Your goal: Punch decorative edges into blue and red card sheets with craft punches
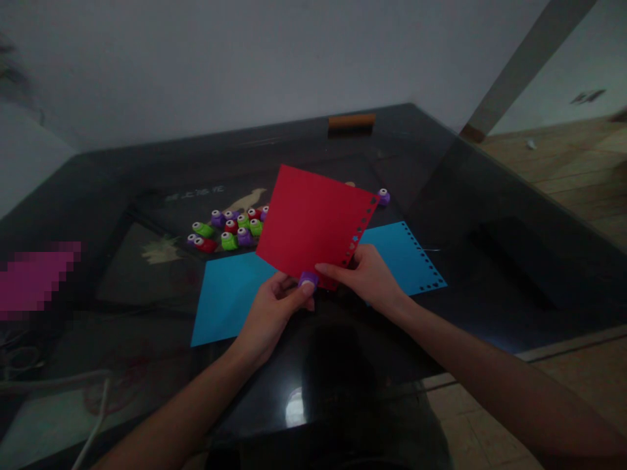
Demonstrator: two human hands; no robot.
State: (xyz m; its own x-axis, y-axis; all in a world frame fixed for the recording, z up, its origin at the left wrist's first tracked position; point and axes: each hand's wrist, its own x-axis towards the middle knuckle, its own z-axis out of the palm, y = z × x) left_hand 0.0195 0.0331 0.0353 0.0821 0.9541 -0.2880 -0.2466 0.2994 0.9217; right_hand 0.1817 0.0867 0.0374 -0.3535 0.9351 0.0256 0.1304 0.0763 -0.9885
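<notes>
A sheet of red paper (316, 219) is held tilted above the table, with a row of small punched shapes along its right edge. My right hand (372, 277) pinches its lower right part, thumb on top. In my left hand (279, 300) is a purple craft punch (307, 279), placed at the paper's bottom edge with my thumb on it. Blue paper (230, 294) lies on the table beneath my left hand. More blue paper (404, 254), with holes along its right and lower edges, shows behind my right hand.
Several green, red and purple craft punches (229, 240) cluster behind the left blue paper. A single purple punch (384, 196) stands right of the red sheet. An orange-brown cylinder (351, 121) lies at the back of the dark glossy table (490, 261). A white cable (98, 411) runs at lower left.
</notes>
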